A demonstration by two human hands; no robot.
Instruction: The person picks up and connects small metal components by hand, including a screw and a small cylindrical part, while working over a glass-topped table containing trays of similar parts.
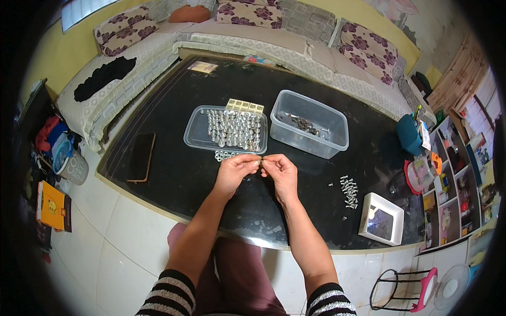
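Note:
My left hand and my right hand meet over the near part of the black table. Both are closed, fingertips pinched around a small metal piece mostly hidden by the fingers; its exact kind cannot be made out. Just beyond my left hand lie several loose silver nuts. Behind them, a clear plastic lid carries rows of shiny round metal parts. Right of it stands a clear plastic tub with dark and silver small hardware at its bottom.
Several short bolts lie in a heap on the right, beside a white open box. A phone lies at left. Small yellowish boxes stand behind the lid. A teal container stands at the right edge; a sofa lines the far side.

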